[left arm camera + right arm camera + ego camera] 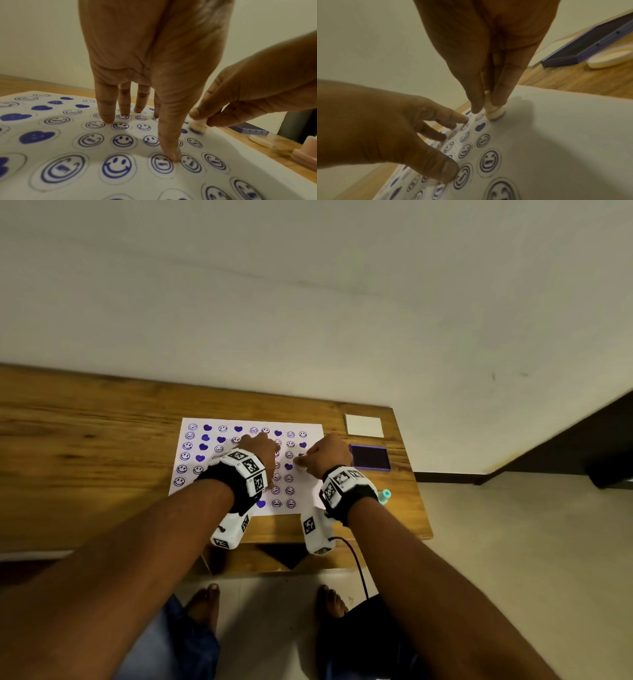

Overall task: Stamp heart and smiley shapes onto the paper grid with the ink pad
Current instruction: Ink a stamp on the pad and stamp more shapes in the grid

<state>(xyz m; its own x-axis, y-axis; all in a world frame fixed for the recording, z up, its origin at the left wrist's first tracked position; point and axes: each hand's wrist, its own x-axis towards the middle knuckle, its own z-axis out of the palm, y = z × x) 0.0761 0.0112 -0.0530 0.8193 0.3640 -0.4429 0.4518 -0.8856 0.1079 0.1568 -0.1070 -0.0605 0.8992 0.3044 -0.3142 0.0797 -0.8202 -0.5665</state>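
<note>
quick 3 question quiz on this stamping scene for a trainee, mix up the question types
1. True or false: the left hand holds a stamp.
2. Multiple choice: the small stamp pinched by the right hand is: A) on the ink pad, B) set down on the paper, C) raised over the bare table.
3. Fill in: on the table beyond the ink pad lies a white ___.

Key
1. False: its straight fingers press the paper flat.
2. B: the stamp's base sits on the sheet, beside a printed heart.
3. Square: flat and white; what it is cannot be told.
</note>
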